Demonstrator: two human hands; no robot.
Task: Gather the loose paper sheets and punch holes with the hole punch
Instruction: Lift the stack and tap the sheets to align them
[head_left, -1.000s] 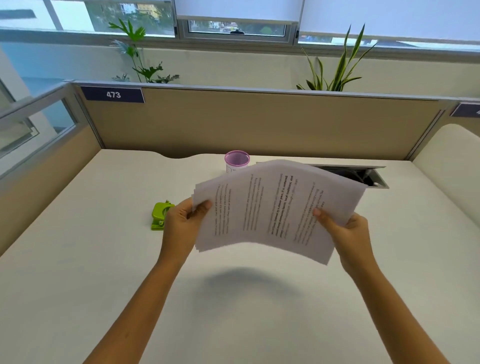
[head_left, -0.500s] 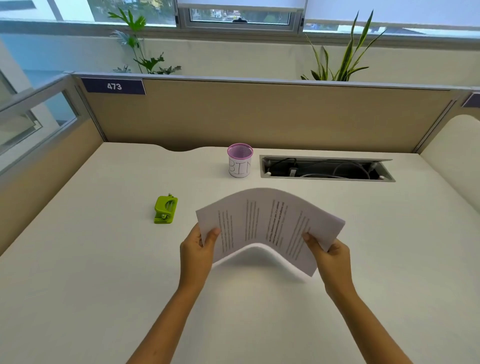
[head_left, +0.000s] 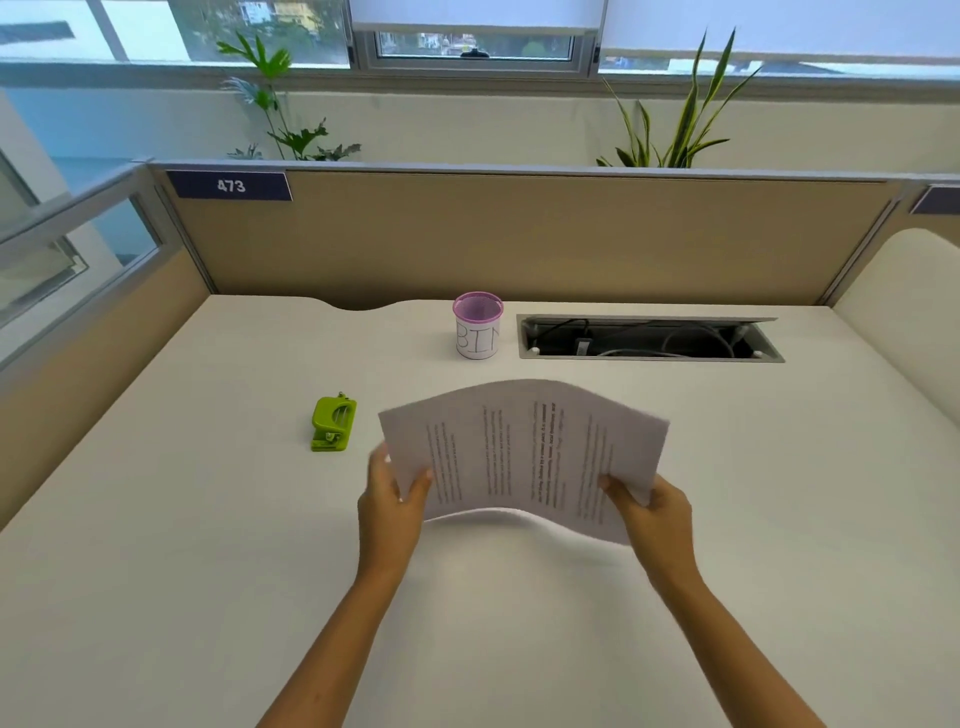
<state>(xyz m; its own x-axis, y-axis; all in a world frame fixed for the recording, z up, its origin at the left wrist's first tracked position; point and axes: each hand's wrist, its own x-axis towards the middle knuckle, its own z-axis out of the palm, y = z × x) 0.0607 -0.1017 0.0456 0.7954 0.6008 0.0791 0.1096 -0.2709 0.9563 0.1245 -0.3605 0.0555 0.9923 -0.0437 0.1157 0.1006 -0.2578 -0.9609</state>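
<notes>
A stack of printed paper sheets (head_left: 524, 452) bows upward above the middle of the white desk (head_left: 156, 571), text running sideways. My left hand (head_left: 392, 499) grips its left edge, thumb on top. My right hand (head_left: 652, 512) grips the lower right corner, thumb on top too. The sheets' near edge hangs just above the desk, and I cannot tell if it touches. A small green hole punch (head_left: 332, 423) sits on the desk to the left of the sheets, apart from both hands.
A purple-rimmed cup marked BIN (head_left: 478, 327) stands behind the sheets. To its right is an open cable slot (head_left: 649, 338) with wires. Beige partition panels (head_left: 519, 234) close the desk at the back and both sides.
The sheets came down from chest height toward the desk and now look squared into one stack instead of fanned. Both hands kept their grip and moved lower.
</notes>
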